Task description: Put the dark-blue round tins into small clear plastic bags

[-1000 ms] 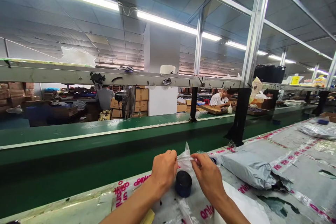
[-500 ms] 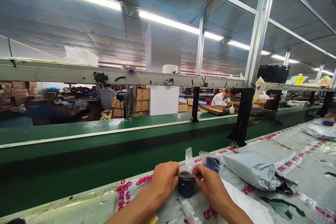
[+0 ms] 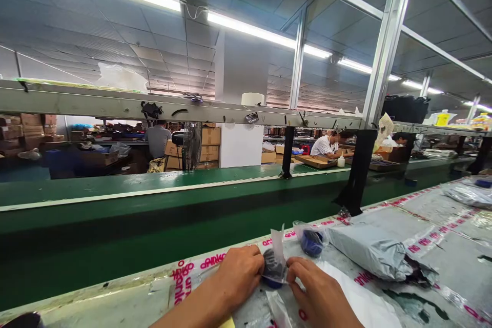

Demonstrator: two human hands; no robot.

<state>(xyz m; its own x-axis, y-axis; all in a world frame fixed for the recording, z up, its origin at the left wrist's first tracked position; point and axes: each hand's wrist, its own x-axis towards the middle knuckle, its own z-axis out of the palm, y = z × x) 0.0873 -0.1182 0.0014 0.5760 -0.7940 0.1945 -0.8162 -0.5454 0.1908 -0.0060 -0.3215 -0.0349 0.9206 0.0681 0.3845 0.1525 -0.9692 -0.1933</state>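
A dark blue round object (image 3: 273, 268) in a clear plastic bag (image 3: 277, 244) rests on the taped worktable (image 3: 146, 294), between my two hands. My left hand (image 3: 241, 272) is closed at the left edge of the bag, with its fingertips against it. On the other side, my right hand (image 3: 313, 284) pinches the bag's right edge between thumb and fingers. The bag's open end stands up above the blue object. Just beyond my right hand lies another bagged blue object (image 3: 311, 242).
A grey plastic package (image 3: 371, 251) and a white sheet (image 3: 346, 292) lie to the right. Behind the table runs a green conveyor (image 3: 154, 230) with black-wrapped posts (image 3: 355, 171). A dark round item (image 3: 28, 320) sits bottom left. Two or more people sit farther back.
The blue object in the bag has tilted so more of its dark ridged face shows. Both hands have moved slightly down, and the bag's upright end has shifted.
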